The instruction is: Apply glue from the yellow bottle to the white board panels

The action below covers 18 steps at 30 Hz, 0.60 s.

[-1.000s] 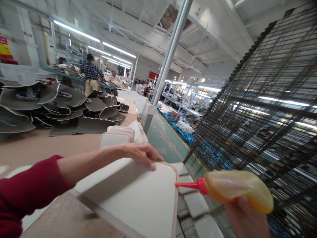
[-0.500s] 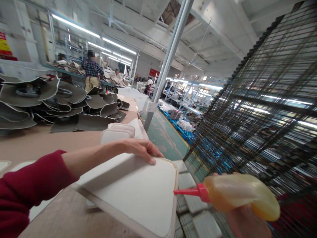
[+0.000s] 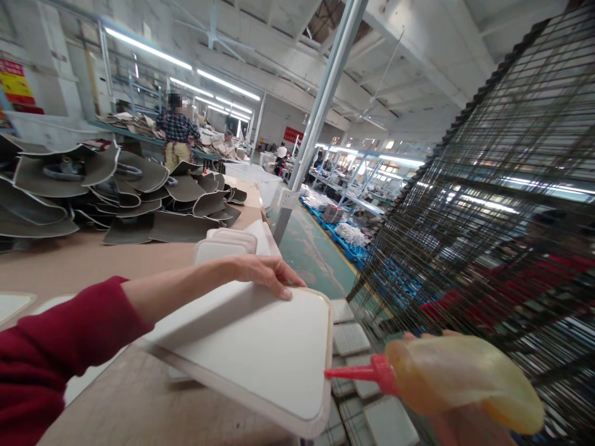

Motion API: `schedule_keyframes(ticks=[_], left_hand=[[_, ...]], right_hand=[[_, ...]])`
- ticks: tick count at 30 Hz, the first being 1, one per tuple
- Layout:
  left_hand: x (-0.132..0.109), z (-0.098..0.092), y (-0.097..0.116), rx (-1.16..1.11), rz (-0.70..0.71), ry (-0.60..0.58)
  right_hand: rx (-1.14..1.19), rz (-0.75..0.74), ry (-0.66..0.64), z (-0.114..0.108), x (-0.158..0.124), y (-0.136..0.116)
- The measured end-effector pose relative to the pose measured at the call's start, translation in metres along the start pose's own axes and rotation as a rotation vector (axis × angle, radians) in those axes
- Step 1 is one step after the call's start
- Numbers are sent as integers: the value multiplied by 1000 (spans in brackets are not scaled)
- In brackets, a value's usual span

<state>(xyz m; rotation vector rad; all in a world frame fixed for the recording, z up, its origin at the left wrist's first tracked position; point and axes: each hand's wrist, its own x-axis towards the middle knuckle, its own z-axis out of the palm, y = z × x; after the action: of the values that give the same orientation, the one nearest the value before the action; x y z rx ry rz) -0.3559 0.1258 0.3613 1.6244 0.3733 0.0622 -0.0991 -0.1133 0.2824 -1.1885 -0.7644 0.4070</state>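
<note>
My left hand (image 3: 272, 274) is closed on the far edge of a flat white panel (image 3: 251, 347) with rounded corners and a beige rim, thumb on top and fingers over the edge. In my right hand (image 3: 465, 421) lies a squeeze bottle (image 3: 460, 378) of yellowish liquid, tipped on its side. Its red nozzle (image 3: 353, 373) points left, with the tip at the panel's right rim; whether it touches I cannot tell. The bottle hides most of my right fingers.
A wooden table (image 3: 121, 260) carries dark curved sheets (image 3: 139, 186) and a small stack of white panels (image 3: 225, 244). On the right rises a wire mesh rack (image 3: 465, 204), with more pale panels (image 3: 390, 421) low beside it. A person (image 3: 178, 130) stands farther back.
The nozzle tip has moved slightly down along the panel's right rim, toward the near corner. My left hand keeps its hold, and the view has shifted a little.
</note>
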Motion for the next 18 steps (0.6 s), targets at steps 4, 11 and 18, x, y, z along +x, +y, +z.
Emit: schedule_keyframes(ticks=[4,11,18], left_hand=[[2,-6,-6,25,21,-39],[4,-15,-14,39,48,-98],[-3,-15,-14,13,42,-31]], right_hand=[[64,103,-12,1,-3,-1],[65,102,-27,2,-3,-3],[-169,-134,-80,7,-5,-4]])
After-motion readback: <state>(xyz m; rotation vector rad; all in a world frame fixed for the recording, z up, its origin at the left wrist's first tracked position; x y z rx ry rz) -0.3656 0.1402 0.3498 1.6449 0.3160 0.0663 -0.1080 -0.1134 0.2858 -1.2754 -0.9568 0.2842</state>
